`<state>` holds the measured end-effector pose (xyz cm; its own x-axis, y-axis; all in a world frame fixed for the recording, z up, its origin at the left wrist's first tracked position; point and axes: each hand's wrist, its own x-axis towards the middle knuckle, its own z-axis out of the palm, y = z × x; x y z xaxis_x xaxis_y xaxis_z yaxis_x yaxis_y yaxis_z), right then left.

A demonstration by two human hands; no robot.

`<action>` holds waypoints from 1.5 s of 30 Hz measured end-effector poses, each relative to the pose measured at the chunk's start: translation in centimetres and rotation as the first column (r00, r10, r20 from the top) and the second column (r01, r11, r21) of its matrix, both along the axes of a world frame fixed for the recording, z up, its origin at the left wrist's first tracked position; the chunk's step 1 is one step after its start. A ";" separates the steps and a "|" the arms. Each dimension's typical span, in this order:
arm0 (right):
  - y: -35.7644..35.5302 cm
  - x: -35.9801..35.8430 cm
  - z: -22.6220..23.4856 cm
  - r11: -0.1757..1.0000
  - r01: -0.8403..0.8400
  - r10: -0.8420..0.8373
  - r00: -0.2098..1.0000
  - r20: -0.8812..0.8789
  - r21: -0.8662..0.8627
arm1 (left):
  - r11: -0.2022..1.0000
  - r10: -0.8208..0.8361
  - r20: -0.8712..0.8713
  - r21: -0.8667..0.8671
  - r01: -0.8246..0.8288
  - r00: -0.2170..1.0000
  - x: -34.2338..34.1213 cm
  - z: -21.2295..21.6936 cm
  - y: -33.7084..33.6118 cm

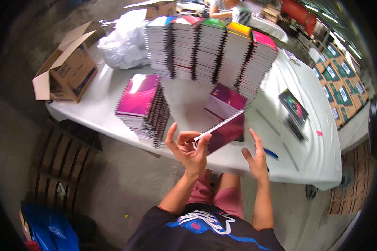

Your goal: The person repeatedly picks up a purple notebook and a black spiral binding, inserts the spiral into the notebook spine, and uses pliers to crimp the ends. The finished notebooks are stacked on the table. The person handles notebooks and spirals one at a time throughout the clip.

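Observation:
My left hand point(187, 151) pinches one end of a spiral-bound notebook point(227, 136) with a dark magenta cover. The notebook hangs tilted above the table's front edge, its white spiral edge facing up and left. To its right is my right hand point(257, 161), fingers stretched and apart from the notebook, with nothing in it. Just behind the held notebook lies a low pile of similar magenta notebooks point(228, 96). A taller stack of magenta spiral notebooks point(139, 98) stands to the left of my left hand.
Tall notebook stacks point(207, 52) with differently coloured tops line the table's back. An open cardboard box point(73, 73) and a plastic bag point(123, 46) stand at left. Dark booklets point(293, 106) and a blue-handled tool point(271, 153) lie at right. A person point(222, 7) is beyond.

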<state>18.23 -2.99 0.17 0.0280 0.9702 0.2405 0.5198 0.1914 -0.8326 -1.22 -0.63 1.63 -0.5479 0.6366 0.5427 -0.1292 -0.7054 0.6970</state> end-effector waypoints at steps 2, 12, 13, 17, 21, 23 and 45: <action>1.0 -3.7 1.8 0.961 -0.268 0.250 0.749 -0.614 0.065 | 0.998 0.044 -0.009 0.039 -0.043 0.999 -1.2 1.1 -0.9; 11.1 -17.4 13.2 0.900 -0.408 0.353 0.483 -0.801 0.150 | 0.799 0.585 -0.292 0.049 -0.599 0.756 -12.7 8.0 0.0; 12.1 -18.8 13.8 0.899 -0.413 0.369 0.530 -0.764 0.148 | 0.800 0.571 -0.291 -0.014 -0.600 0.768 -13.9 8.0 0.3; 16.2 -22.3 12.8 0.892 -0.407 0.446 0.711 -0.543 0.198 | 0.865 0.395 -0.201 -0.246 -0.436 0.896 -17.0 4.9 2.6; 17.5 -22.6 8.9 0.914 -0.276 0.253 0.961 0.116 0.296 | 0.914 0.206 -0.137 -0.326 -0.240 0.969 -17.4 2.4 3.1; 17.8 -22.9 8.2 0.883 -0.255 0.197 0.963 0.182 0.394 | 0.936 0.209 -0.093 -0.269 -0.226 0.974 -17.2 2.7 3.2; 23.6 2.9 0.2 0.968 0.249 -0.198 0.830 0.522 -0.029 | 0.639 0.768 0.008 0.065 -0.767 0.641 -17.3 3.6 0.7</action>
<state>21.12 20.62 0.36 0.1443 0.9707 0.1919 0.8949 -0.0453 -0.4439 -18.55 0.03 5.23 -0.8143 -0.0399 0.5790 0.4896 -0.5830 0.6484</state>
